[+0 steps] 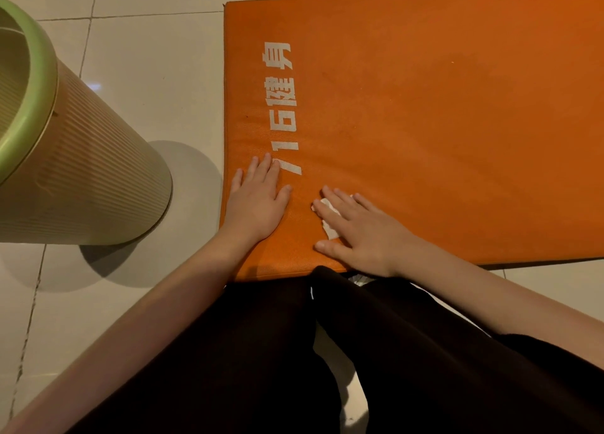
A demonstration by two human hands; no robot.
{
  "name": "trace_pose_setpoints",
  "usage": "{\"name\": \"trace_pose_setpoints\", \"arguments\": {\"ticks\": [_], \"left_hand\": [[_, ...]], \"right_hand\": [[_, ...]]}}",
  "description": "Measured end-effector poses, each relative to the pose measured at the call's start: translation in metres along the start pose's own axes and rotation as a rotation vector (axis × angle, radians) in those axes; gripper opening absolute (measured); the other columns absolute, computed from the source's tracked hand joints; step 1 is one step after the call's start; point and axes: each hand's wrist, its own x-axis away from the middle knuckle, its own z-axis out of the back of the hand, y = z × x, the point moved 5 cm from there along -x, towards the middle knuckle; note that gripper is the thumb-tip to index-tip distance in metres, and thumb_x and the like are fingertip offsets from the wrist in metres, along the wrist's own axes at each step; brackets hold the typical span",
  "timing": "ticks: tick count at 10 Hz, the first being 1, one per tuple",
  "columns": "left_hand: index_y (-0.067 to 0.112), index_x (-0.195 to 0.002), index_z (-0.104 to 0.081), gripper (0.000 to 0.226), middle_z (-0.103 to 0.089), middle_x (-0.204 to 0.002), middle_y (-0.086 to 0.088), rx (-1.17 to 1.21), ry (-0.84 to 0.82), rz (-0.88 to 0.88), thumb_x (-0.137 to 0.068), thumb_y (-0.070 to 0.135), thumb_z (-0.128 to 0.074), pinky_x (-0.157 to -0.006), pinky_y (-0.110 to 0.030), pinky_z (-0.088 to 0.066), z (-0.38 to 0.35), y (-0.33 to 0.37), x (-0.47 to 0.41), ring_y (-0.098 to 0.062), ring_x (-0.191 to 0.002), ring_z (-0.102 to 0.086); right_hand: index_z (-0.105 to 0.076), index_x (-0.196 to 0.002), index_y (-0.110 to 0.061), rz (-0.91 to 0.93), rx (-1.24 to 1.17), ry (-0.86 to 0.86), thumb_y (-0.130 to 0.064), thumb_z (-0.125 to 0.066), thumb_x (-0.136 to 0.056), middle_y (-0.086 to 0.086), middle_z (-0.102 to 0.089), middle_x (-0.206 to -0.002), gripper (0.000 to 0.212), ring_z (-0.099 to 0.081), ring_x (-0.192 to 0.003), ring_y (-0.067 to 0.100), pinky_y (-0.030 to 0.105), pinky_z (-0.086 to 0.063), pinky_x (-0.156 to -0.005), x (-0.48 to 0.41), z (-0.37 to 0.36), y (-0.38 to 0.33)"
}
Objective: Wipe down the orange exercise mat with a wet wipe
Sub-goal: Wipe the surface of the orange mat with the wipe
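The orange exercise mat (425, 123) lies flat on the tiled floor, with white printed characters along its left side. My left hand (256, 201) rests flat on the mat's near left corner, fingers straight. My right hand (356, 231) presses a small white wet wipe (328, 224) flat against the mat near its front edge, fingers spread over it. Most of the wipe is hidden under my palm and fingers.
A ribbed bin (72, 172) with a green rim stands on the floor left of the mat. White floor tiles (157, 57) surround the mat. My legs in black trousers (327, 352) are against the mat's near edge.
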Motion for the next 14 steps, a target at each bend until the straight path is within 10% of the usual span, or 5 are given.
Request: {"name": "trace_pose_setpoints", "arguments": {"ticks": [9, 11, 12, 14], "left_hand": [[0.019, -0.157, -0.009, 0.060, -0.005, -0.165, 0.001, 0.014, -0.029, 0.015, -0.105, 0.046, -0.022, -0.122, -0.039, 0.003, 0.003, 0.001, 0.000, -0.017, -0.151, 0.002], [0.020, -0.157, -0.008, 0.059, -0.003, -0.165, 0.002, 0.035, -0.039, 0.004, -0.105, 0.045, -0.022, -0.122, -0.039, 0.005, 0.003, 0.000, 0.001, -0.016, -0.151, 0.004], [0.020, -0.157, -0.008, 0.060, -0.003, -0.165, 0.002, 0.028, -0.045, 0.008, -0.105, 0.046, -0.021, -0.122, -0.039, 0.005, 0.003, 0.001, -0.001, -0.016, -0.151, 0.004], [0.017, -0.155, -0.020, 0.057, -0.017, -0.163, -0.002, 0.037, -0.025, 0.006, -0.104, 0.039, -0.032, -0.121, -0.039, -0.007, 0.011, 0.002, -0.013, -0.018, -0.150, -0.011]], "right_hand": [[0.003, -0.156, -0.016, -0.328, -0.131, 0.134, -0.044, -0.012, -0.105, 0.006, 0.012, -0.163, 0.061, 0.009, -0.150, 0.018, 0.036, 0.006, -0.120, -0.072, 0.026, 0.046], [0.006, -0.156, -0.020, -0.129, -0.009, 0.099, -0.043, -0.010, -0.105, 0.000, 0.012, -0.163, 0.058, 0.011, -0.150, 0.014, 0.035, 0.010, -0.119, -0.063, 0.019, 0.046], [0.004, -0.156, -0.016, -0.363, -0.056, 0.149, -0.040, -0.011, -0.105, 0.004, 0.012, -0.163, 0.058, 0.012, -0.150, 0.018, 0.038, 0.009, -0.119, -0.085, 0.033, 0.070], [0.010, -0.154, -0.020, -0.093, -0.020, 0.091, -0.044, -0.010, -0.105, 0.000, 0.016, -0.161, 0.059, 0.013, -0.149, 0.015, 0.038, 0.010, -0.121, -0.076, 0.021, 0.037]]}}
